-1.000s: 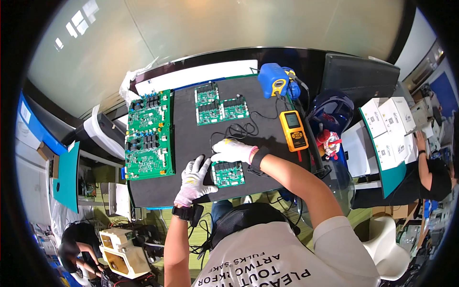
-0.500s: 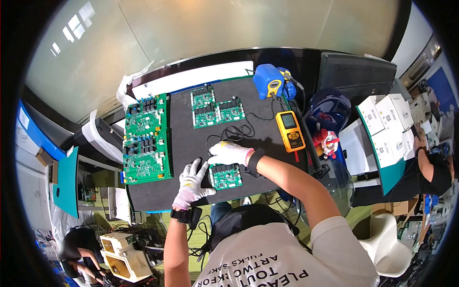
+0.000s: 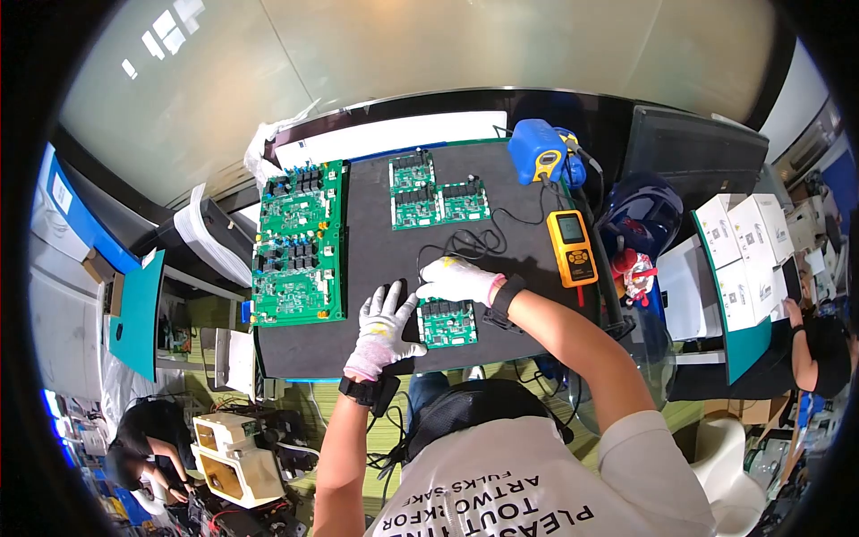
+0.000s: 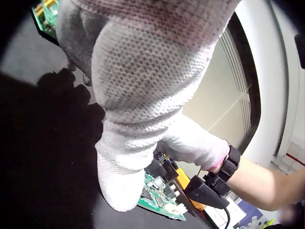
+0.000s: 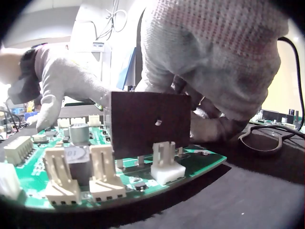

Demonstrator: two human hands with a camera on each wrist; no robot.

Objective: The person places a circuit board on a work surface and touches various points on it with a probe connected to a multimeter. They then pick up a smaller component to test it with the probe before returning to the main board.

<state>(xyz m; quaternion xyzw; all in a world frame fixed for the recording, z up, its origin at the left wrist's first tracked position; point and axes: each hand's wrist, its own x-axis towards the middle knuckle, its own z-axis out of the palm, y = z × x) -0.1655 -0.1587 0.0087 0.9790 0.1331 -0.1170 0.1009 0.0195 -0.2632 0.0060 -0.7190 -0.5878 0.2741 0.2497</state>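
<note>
A small green circuit board [image 3: 447, 323] lies near the table's front edge. My gloved left hand [image 3: 383, 331] rests on the mat at its left, fingers spread and thumb toward the board; the thumb [image 4: 121, 186] looms large in the left wrist view. At the board's back left, my gloved right hand [image 3: 454, 279] curls its fingers against the edge. In the right wrist view, the fingers [image 5: 217, 128] bend in behind a black component [image 5: 150, 121] and grip the board there, their tips partly hidden. White connectors [image 5: 108, 174] stand along the board's near side.
Large green boards [image 3: 300, 242] lie at the left of the dark mat, several small boards [image 3: 414, 206] at the back. A black cable [image 3: 474, 240] loops behind my right hand. A yellow meter [image 3: 572, 246] and a blue device [image 3: 538, 150] stand at the right.
The head view has shifted, moving the whole table rightward in the picture. Both hands keep nearly the same places beside the small board.
</note>
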